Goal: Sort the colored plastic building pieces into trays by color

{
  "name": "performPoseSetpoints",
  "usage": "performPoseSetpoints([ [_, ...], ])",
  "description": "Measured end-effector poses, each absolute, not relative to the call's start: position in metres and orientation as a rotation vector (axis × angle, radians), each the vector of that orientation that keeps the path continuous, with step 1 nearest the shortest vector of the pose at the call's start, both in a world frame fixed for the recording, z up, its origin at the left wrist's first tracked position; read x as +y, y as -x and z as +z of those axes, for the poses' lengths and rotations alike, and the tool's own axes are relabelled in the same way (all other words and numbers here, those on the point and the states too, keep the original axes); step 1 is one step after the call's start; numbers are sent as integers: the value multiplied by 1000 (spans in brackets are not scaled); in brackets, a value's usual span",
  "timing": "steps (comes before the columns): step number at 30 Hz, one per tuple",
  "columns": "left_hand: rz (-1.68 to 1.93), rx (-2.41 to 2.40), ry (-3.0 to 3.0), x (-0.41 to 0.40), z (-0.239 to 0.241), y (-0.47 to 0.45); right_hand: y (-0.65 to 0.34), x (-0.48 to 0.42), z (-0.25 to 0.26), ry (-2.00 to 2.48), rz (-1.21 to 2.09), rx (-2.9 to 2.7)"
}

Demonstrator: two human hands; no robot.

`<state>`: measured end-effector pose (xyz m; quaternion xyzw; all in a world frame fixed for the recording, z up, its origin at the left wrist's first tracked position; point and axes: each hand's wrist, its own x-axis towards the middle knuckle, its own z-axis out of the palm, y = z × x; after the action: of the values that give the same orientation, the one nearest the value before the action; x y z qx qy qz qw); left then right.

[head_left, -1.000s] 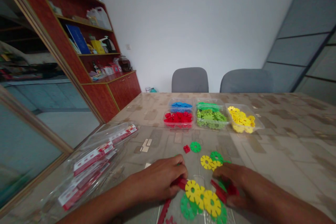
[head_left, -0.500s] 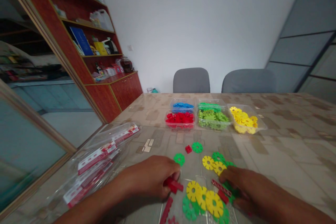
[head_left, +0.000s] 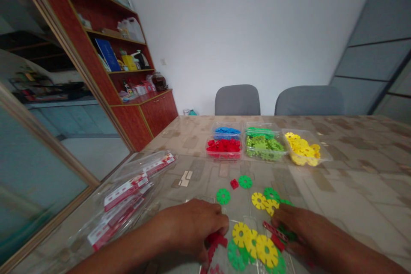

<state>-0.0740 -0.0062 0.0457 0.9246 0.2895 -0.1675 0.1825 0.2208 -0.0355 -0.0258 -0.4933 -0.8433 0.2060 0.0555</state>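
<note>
Left hand [head_left: 194, 224] pinching red building bricks [head_left: 218, 241] on the near tabletop [head_left: 359, 205]!
Right hand [head_left: 305, 227] is nearer the red brick strip [head_left: 275, 231], just left of its fingers, long axis far-left to near-right; whether it grips, can't tell.

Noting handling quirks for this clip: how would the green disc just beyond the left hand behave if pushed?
The green disc looks like thin plastic, so probably light and fairly stiff. Lying flat on the table, it would likely slide rather than roll.
</note>
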Motion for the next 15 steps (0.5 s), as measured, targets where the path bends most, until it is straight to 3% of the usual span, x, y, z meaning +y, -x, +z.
performPoseSetpoints([
  [15, -323, 784, -2537, 2, 40, 83, -213, -44, -17, 1625, 598, -2645],
])
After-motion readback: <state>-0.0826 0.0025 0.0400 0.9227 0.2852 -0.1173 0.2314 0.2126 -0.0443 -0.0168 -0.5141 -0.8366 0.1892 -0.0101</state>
